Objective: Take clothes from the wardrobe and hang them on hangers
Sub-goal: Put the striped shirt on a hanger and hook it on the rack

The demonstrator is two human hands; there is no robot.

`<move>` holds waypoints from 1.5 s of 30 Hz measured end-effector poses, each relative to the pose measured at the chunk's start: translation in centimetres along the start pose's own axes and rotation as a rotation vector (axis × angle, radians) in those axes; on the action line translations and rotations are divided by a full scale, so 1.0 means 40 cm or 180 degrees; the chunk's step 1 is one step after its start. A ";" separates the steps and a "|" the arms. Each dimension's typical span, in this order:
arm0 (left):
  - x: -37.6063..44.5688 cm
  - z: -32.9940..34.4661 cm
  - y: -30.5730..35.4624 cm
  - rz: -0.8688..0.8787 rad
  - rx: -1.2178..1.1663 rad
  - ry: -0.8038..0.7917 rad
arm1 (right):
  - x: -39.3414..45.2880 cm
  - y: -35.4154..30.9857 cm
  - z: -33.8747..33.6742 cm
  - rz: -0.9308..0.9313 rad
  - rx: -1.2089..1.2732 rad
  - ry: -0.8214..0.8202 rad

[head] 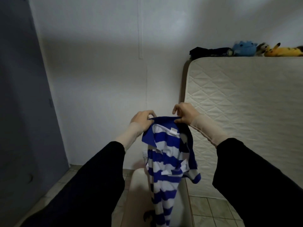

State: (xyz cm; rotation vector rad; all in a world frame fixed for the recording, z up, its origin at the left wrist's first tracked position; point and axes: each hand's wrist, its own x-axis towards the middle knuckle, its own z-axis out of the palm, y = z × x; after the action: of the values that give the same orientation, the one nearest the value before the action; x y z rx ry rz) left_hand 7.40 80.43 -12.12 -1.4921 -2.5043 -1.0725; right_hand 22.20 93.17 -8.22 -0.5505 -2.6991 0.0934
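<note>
- One polo shirt (165, 163), soft knit with blue and white bands and a solid blue collar; hangs limp at lower centre of the frame.
- Left hand (141, 120): fingers curled, pinching the collar's left end.
- Right hand (184, 113): thumb and fingers pinching the collar's right end.
- One pale loop by the left fingers, possibly a hanger; too hidden to tell.
- One quilted cream mattress (246, 102), diamond-stitched, at right.
- Three plush toys (268, 49) on top of it, upper right: blue, grey, yellow.
- One dark folded garment (209, 52) beside them.
</note>
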 end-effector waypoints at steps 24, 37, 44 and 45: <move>-0.060 -0.142 -0.081 -0.0538 0.0524 0.0105 | 0.020 -0.126 0.088 0.0722 0.0803 0.0488; -0.116 -0.055 -0.181 -0.0805 -0.0747 0.0343 | 0.026 -0.136 0.221 0.0385 0.1018 -0.0031; -0.153 0.022 -0.282 -0.1281 -0.0909 0.0454 | 0.003 -0.143 0.377 0.0535 0.1154 -0.0432; -0.164 0.038 -0.299 -0.1346 -0.0902 0.0457 | -0.003 -0.146 0.406 0.0566 0.1190 -0.0518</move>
State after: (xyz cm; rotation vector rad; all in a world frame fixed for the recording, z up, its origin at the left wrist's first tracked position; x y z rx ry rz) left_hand 1.99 72.70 -22.10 -0.8957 -2.7177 -1.5864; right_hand 13.99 87.93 -22.48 -0.6859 -2.6815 0.7019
